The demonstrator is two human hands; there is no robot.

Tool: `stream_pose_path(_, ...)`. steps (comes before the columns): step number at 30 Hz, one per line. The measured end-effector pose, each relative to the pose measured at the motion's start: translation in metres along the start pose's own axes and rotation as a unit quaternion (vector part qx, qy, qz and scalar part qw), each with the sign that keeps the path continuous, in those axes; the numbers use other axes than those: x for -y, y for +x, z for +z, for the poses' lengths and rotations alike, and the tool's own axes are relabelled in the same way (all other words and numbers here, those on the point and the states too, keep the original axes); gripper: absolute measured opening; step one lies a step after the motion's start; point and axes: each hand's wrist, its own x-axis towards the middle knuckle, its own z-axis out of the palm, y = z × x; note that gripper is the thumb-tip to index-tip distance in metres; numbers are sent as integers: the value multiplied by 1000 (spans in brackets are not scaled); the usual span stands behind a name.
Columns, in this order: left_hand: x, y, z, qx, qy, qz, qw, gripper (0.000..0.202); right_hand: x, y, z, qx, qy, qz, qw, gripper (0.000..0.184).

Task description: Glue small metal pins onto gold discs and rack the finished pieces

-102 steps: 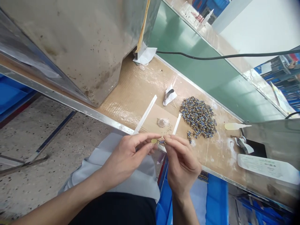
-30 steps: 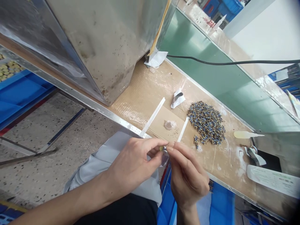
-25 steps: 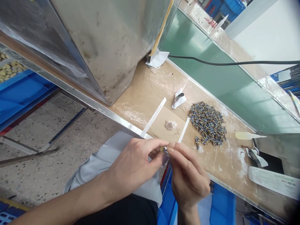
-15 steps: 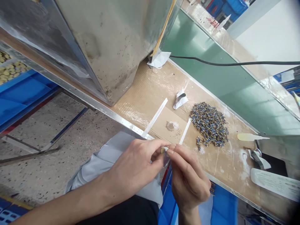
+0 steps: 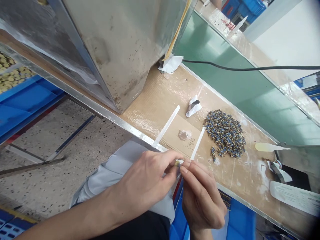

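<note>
My left hand is closed at the table's near edge, thumb and forefinger pinched on a small part with yellow and white on it. My right hand meets it there, fingertips pressed together at the same part. The fingers cover most of it, so its kind cannot be made out. Just beyond the hands, a small clear round dish sits on a cardboard sheet among tiny specks. Right of it lies a heap of small blue and brass-coloured metal parts, with a few loose ones at its near side.
A big metal box stands on the table at left. A strip of white paper with a dark roll, a yellowish squeeze bottle and a white printed card lie about. A black cable crosses the green panel.
Both hands stay together at the small part, with only slight shifts of the fingers. The whole view has moved a little.
</note>
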Motion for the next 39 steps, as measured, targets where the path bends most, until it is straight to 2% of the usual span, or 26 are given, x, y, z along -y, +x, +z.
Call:
stream_pose_path(10, 2, -1, 7, -2, -31, -9, 999, 26, 3, -17, -3, -7, -11, -18, 1000, 50)
stream_pose_path(18, 5, -4, 11, -10, -2, -3, 1000, 26, 0, -19, -1, -10, 0, -16, 1000, 48)
stream_pose_path(22, 8, -4, 10, -10, 28, 21, 999, 25, -2, -18, -2, -11, 21, -15, 1000, 49)
stream_pose_path(24, 10, -4, 10, -2, 49, 31, 998, 25, -3, -17, -7, -14, 43, 23, 999, 44)
stream_pose_path(26, 11, -5, 9, 5, 70, 29, 997, 26, -4, -16, -13, -10, 58, 105, 993, 35)
stream_pose_path(28, 12, -6, 9, 15, 83, 23, 996, 23, -5, -14, -18, 17, 69, 193, 979, 26)
stream_pose_path(30, 12, -6, 10, 29, 90, 20, 995, 19, -6, -11, -20, 58, 96, 244, 963, 20)
stream_pose_path(33, 11, -7, 12, 40, 98, 16, 994, 15, -8, -10, -19, 94, 151, 263, 948, 18)
stream_pose_path(39, 10, -5, 16, 47, 91, 15, 995, 15, -11, -18, -20, 69, 207, 294, 931, 16)
